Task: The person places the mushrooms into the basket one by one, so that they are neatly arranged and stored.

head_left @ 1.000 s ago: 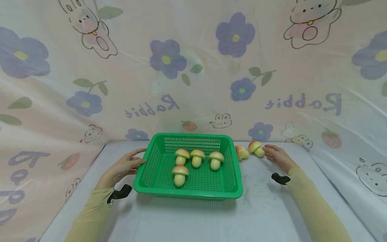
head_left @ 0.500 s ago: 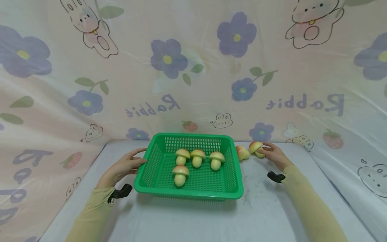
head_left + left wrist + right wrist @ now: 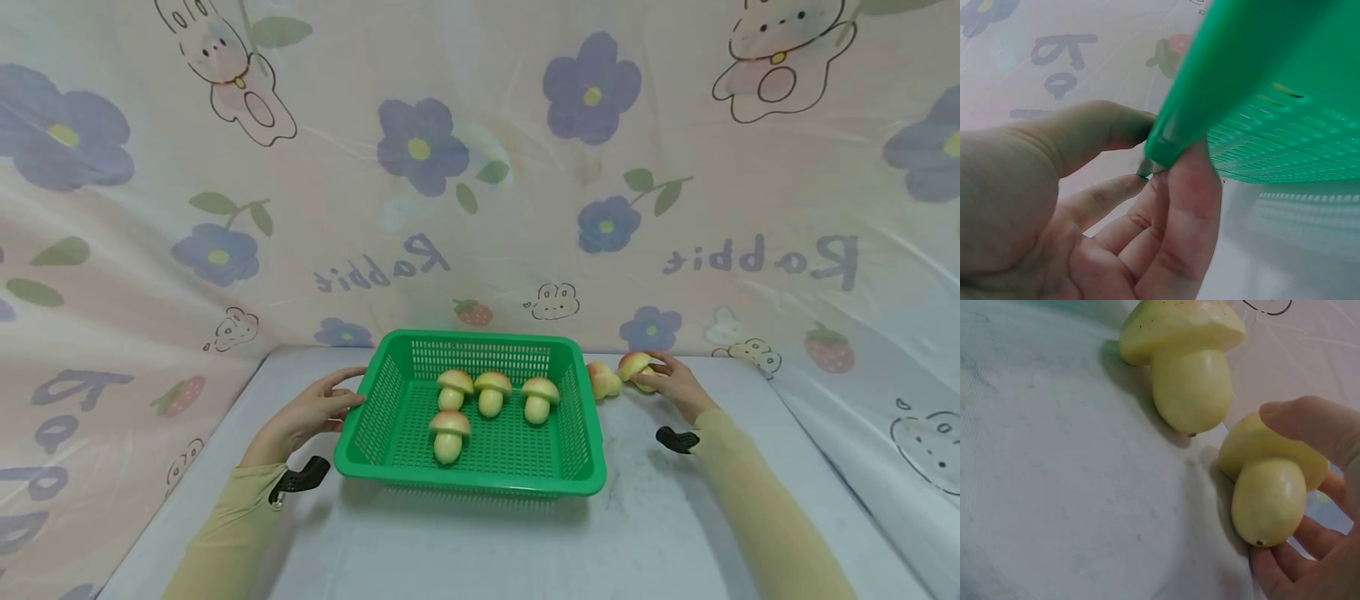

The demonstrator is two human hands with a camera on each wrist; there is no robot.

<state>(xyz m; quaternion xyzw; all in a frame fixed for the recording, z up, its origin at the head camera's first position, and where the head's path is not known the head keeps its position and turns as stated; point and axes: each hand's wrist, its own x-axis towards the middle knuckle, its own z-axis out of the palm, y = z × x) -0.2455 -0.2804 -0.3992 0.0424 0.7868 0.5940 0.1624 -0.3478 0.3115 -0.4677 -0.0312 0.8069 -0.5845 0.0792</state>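
Observation:
A green plastic basket (image 3: 468, 482) stands mid-table, with several toy mushrooms (image 3: 448, 447) with reddish-yellow caps and pale stems lying inside. My left hand (image 3: 306, 415) holds the basket's left rim; in the left wrist view, thumb and fingers pinch the green rim (image 3: 1207, 81) from both sides. Right of the basket, my right hand (image 3: 678, 385) grips a toy mushroom (image 3: 634, 364) on the table. The right wrist view has the thumb on this mushroom's cap (image 3: 1260, 440) and the fingers curled along its far side. Another toy mushroom (image 3: 602, 380) lies between it and the basket.
The white table (image 3: 480, 554) ends at a hanging cloth (image 3: 495, 233) printed with rabbits and flowers. This cloth rises close behind the basket and the two loose mushrooms. Black camera mounts (image 3: 677, 440) sit at both wrists.
My right hand has moved left onto the right-hand loose mushroom and closed its fingers round it. The left hand and the basket have kept their places.

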